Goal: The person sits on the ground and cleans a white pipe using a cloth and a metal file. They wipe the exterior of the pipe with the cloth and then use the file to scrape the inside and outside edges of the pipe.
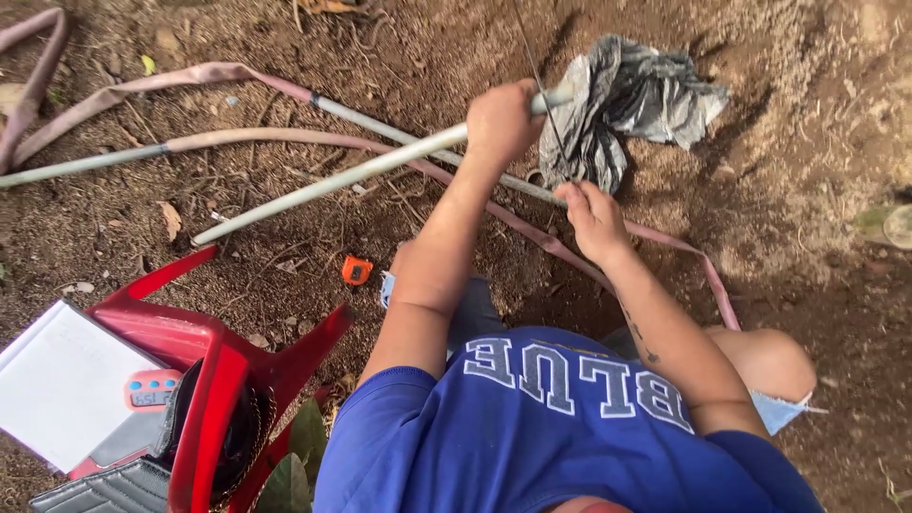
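Beside the knee, a red plastic chair [204, 380] was seen; beyond, the left hand [501, 122] was clenched round a grey pipe [361, 171] — the right hand [591, 217] pinched a thin wire [543, 85], part-threaded; further, crumpled plastic sheet [627, 100].

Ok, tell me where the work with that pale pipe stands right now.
Done: a hollow is dug in the soil, and a crumpled grey plastic sheet lies at its edge. In hand: the left hand grips the pale pipe near its far end, while the right hand pinches a thin dark rod beside the sheet. Left: the pipe is slanted over the ground, not set into anything visible.
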